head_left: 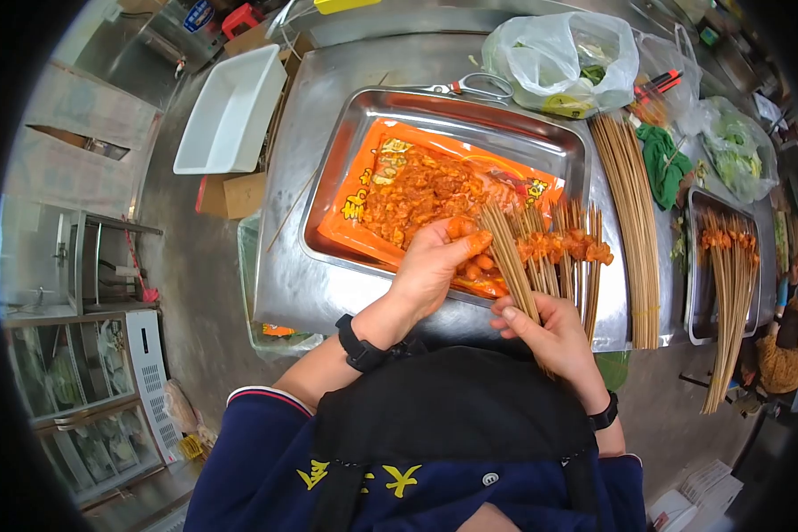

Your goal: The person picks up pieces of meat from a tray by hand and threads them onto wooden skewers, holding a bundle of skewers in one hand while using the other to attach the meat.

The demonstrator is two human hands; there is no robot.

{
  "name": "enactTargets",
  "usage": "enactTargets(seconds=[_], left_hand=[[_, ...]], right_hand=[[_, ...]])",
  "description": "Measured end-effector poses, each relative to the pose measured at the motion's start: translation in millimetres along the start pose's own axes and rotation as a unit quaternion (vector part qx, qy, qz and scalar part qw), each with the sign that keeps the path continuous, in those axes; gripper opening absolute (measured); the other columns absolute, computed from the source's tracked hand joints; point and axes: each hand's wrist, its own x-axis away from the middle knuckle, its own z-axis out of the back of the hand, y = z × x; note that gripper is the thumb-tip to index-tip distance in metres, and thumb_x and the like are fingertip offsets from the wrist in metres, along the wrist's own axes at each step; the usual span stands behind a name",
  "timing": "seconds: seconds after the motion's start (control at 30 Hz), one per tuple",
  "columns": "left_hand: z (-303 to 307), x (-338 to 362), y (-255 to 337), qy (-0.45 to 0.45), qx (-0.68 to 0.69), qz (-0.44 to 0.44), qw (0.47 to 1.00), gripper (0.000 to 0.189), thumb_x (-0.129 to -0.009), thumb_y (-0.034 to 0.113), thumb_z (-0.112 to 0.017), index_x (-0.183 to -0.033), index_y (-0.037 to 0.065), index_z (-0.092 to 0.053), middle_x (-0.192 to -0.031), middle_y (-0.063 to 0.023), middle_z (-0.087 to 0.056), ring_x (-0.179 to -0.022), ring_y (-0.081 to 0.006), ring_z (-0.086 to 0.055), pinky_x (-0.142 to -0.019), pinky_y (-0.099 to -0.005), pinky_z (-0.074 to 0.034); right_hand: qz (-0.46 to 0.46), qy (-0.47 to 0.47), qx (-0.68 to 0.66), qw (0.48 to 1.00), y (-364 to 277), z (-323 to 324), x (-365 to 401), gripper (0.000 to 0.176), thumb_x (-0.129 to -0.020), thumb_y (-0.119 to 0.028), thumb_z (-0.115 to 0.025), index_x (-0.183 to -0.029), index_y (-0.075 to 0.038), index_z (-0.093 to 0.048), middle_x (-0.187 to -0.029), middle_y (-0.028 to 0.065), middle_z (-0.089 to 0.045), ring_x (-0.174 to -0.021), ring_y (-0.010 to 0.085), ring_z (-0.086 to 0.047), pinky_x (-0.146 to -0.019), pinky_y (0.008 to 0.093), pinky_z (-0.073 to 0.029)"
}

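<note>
My right hand (550, 335) is closed round the lower part of a bundle of bamboo skewers (505, 253), which slants up and left. Beside the upper end of that bundle is my left hand (434, 270), its sauce-coated fingers curled together; whether meat is between them I cannot make out. Behind the fingers lies an orange printed bag (363, 232) spread open, with red marinated meat (434, 186) heaped on it, inside a steel tray (328, 160). Several loaded meat skewers (576, 246) rest over the tray's near right edge, partly hidden by the bundle.
Loose bamboo skewers (634, 248) lie right of the tray. Scissors (474, 87) rest at its far rim, near a plastic bag of greens (559, 62). A second tray (696, 301) holds finished skewers (727, 284). A white bin (230, 111) stands left of the steel table (284, 275).
</note>
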Motion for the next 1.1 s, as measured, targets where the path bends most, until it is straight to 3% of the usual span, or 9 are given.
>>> enactTargets(seconds=[0.53,0.6,0.63,0.7,0.73,0.8,0.83,0.9,1.1], left_hand=[[20,-3,11,0.051,0.012,-0.005,0.999,0.015,-0.084,0.014,-0.052,-0.093,0.002,-0.056,-0.077,-0.0027,-0.059,-0.064,-0.0076,-0.053,-0.052,-0.0199,-0.041],[45,-17,22,0.134,-0.266,-0.108,0.949,0.015,-0.085,0.014,-0.051,-0.091,0.003,-0.058,-0.078,-0.0023,-0.059,-0.069,-0.0101,-0.056,-0.057,-0.0236,-0.045],[57,-24,27,0.133,-0.267,-0.108,0.948,0.015,-0.085,0.014,-0.051,-0.091,0.003,-0.058,-0.078,-0.0023,-0.059,-0.069,-0.0101,-0.056,-0.057,-0.0236,-0.045],[74,-36,37,0.164,-0.545,-0.175,0.803,0.013,-0.082,0.011,-0.053,-0.086,0.001,-0.06,-0.075,-0.0069,-0.061,-0.071,-0.0188,-0.059,-0.061,-0.029,-0.046],[74,-42,41,0.163,-0.547,-0.176,0.802,0.013,-0.082,0.011,-0.053,-0.086,0.001,-0.06,-0.075,-0.0069,-0.061,-0.071,-0.0188,-0.059,-0.061,-0.029,-0.046],[67,-53,48,0.099,-0.679,-0.316,0.655,0.014,-0.077,0.012,-0.056,-0.085,0.001,-0.06,-0.074,-0.0142,-0.061,-0.074,-0.0295,-0.058,-0.065,-0.0364,-0.046],[62,-57,48,0.1,-0.679,-0.318,0.655,0.014,-0.077,0.012,-0.056,-0.085,0.001,-0.06,-0.074,-0.0142,-0.061,-0.074,-0.0295,-0.058,-0.065,-0.0364,-0.046],[53,-64,47,0.071,-0.781,-0.167,0.598,0.017,-0.073,0.014,-0.057,-0.083,0.001,-0.06,-0.077,-0.0189,-0.059,-0.079,-0.0367,-0.055,-0.069,-0.0415,-0.044],[46,-42,46,0.004,-0.779,-0.101,0.619,0.016,-0.071,0.014,-0.057,-0.079,0.001,-0.061,-0.069,-0.0196,-0.058,-0.069,-0.0353,-0.056,-0.064,-0.0405,-0.045]], right_hand=[[-0.024,0.046,-0.04,0.998,-1,-1,-1,0.024,-0.083,-0.001,-0.054,-0.106,0.005,-0.053,-0.082,0.0073,-0.06,-0.059,0.0098,-0.058,-0.051,0.0208,-0.048],[-0.021,0.046,-0.057,0.997,-1,1,-1,0.024,-0.082,-0.001,-0.054,-0.106,0.005,-0.053,-0.082,0.0076,-0.06,-0.059,0.0097,-0.057,-0.051,0.0206,-0.047],[-0.019,0.048,-0.072,0.996,-1,2,0,0.024,-0.082,-0.001,-0.055,-0.106,0.005,-0.053,-0.081,0.008,-0.061,-0.058,0.0097,-0.057,-0.051,0.0205,-0.047],[-0.018,0.044,-0.078,0.996,0,3,0,0.025,-0.082,-0.001,-0.054,-0.106,0.005,-0.053,-0.082,0.0085,-0.061,-0.059,0.0097,-0.057,-0.051,0.0206,-0.047],[-0.017,0.042,-0.084,0.995,0,4,-1,0.025,-0.082,-0.001,-0.054,-0.106,0.005,-0.053,-0.083,0.009,-0.061,-0.059,0.0098,-0.057,-0.051,0.0206,-0.047],[-0.02,0.042,-0.088,0.995,0,4,0,0.025,-0.083,-0.001,-0.054,-0.107,0.005,-0.053,-0.084,0.0092,-0.061,-0.059,0.0099,-0.057,-0.051,0.0207,-0.047],[-0.024,0.04,-0.09,0.995,-1,5,0,0.025,-0.083,-0.001,-0.054,-0.107,0.005,-0.052,-0.084,0.0095,-0.061,-0.06,0.01,-0.057,-0.051,0.0208,-0.047],[-0.02,0.037,-0.092,0.995,0,5,-1,0.025,-0.083,-0.001,-0.054,-0.107,0.005,-0.052,-0.085,0.0097,-0.061,-0.06,0.0101,-0.057,-0.052,0.0208,-0.048],[-0.021,0.03,-0.091,0.995,0,6,-1,0.025,-0.083,-0.001,-0.053,-0.107,0.005,-0.052,-0.084,0.0094,-0.061,-0.06,0.0098,-0.057,-0.052,0.0208,-0.048]])
